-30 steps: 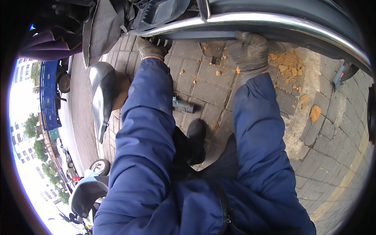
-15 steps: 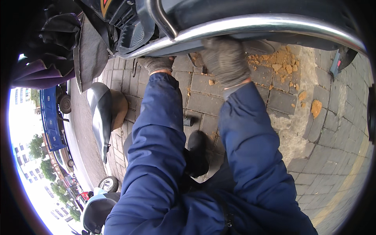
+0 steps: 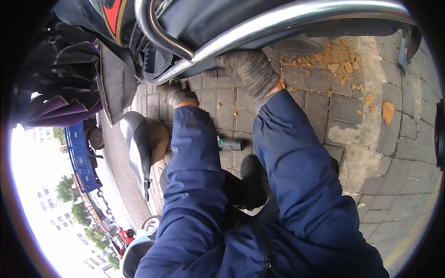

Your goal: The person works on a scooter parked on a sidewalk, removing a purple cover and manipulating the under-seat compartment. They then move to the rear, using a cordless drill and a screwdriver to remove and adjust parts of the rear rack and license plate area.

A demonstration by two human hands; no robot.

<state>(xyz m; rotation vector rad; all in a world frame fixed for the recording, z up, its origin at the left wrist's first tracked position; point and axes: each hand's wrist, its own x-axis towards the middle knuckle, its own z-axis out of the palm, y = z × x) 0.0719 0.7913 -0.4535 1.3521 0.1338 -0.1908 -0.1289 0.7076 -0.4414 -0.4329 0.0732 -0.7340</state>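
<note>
A scooter with a dark body panel (image 3: pixel 204 28) and a chrome guard bar (image 3: pixel 278 21) fills the top of the view. My right hand (image 3: pixel 254 74), in a grey knit glove, is closed at the lower edge of the panel, just under the bar. Its fingertips are hidden, as is whatever they may grip. My left hand (image 3: pixel 178 96), also gloved, is lower left of it, below the bar's left end near a black ribbed footrest (image 3: pixel 156 60). Its fingers are curled, and what they hold, if anything, cannot be made out.
A teal and black power tool (image 3: pixel 230 143) lies on the paving bricks near my shoe (image 3: pixel 253 173). To the left stands a loose grey-black curved body panel (image 3: pixel 136 139). Orange dirt clumps (image 3: pixel 340 65) are scattered at upper right. A blue truck (image 3: pixel 82 155) is beyond the road.
The view has shifted, and the chrome bar now slants more steeply. My left hand shows lower, apart from the bar. More of the power tool has come out from behind my left sleeve.
</note>
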